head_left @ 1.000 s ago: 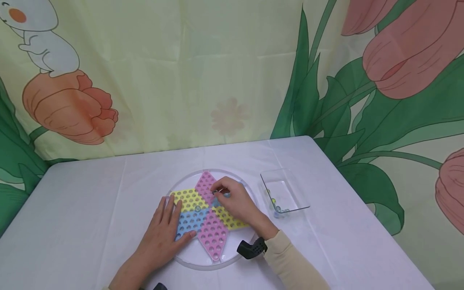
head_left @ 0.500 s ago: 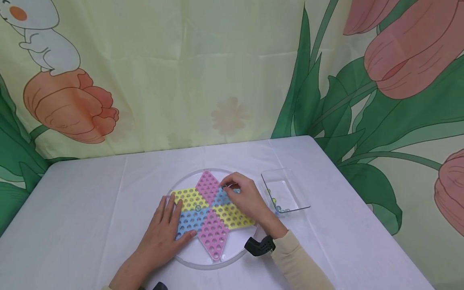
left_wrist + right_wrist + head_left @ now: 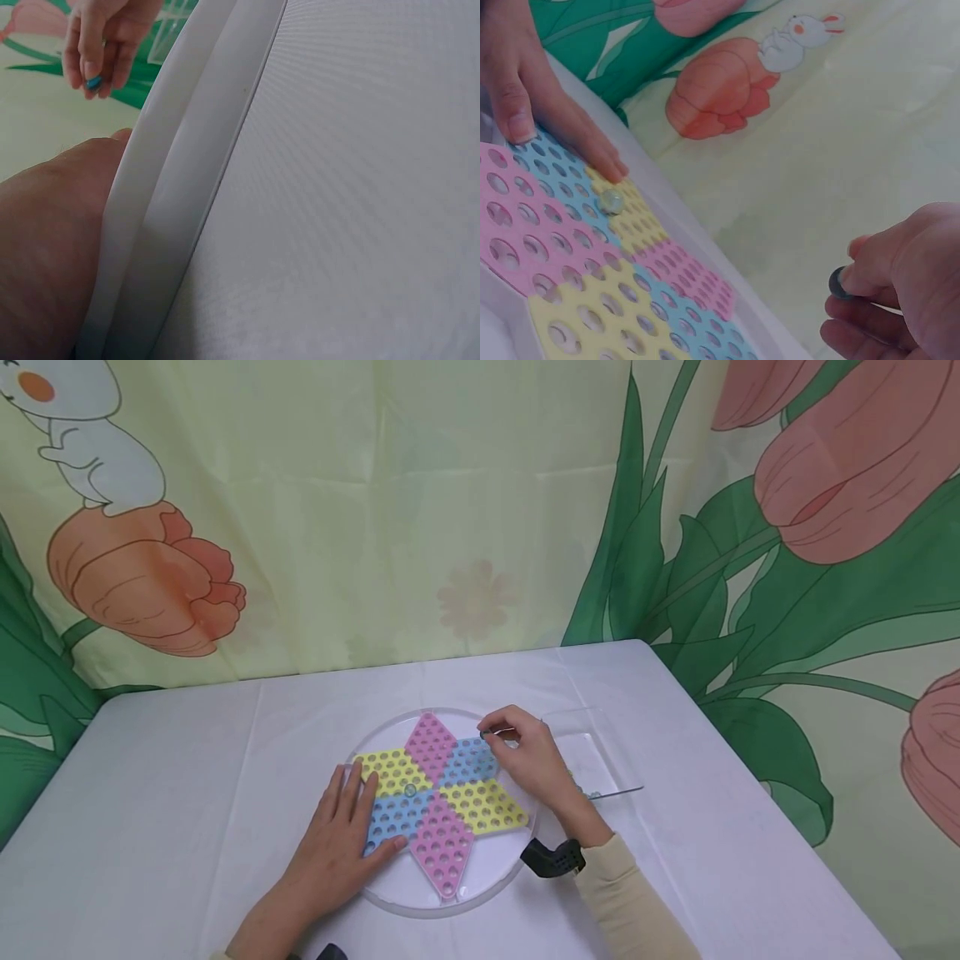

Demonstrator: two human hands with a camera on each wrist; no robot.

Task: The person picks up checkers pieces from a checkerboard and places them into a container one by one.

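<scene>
A round Chinese checkers board (image 3: 442, 847) lies on the table, its six-pointed star of pink, yellow and blue holed sections on a clear base. My left hand (image 3: 337, 835) rests with spread, straight fingers on its left side. Over the board's upper right, my right hand (image 3: 531, 758) pinches a small dark teal marble (image 3: 838, 283) between thumb and fingers. The left wrist view shows that same marble (image 3: 93, 82) from below. A clear marble (image 3: 410, 791) sits in the star near the border of yellow and blue, close to my left fingertips.
Right of the board stands a clear rectangular box (image 3: 626, 757), partly behind my right hand, with several marbles at its near left corner, mostly hidden. White cloth (image 3: 180, 793) covers the table. A printed curtain (image 3: 315, 552) with flowers and a rabbit hangs behind.
My right hand has moved right and away from me, from the star's centre to the outer end of the upper right blue section, still pinching the marble. My left hand has stayed put.
</scene>
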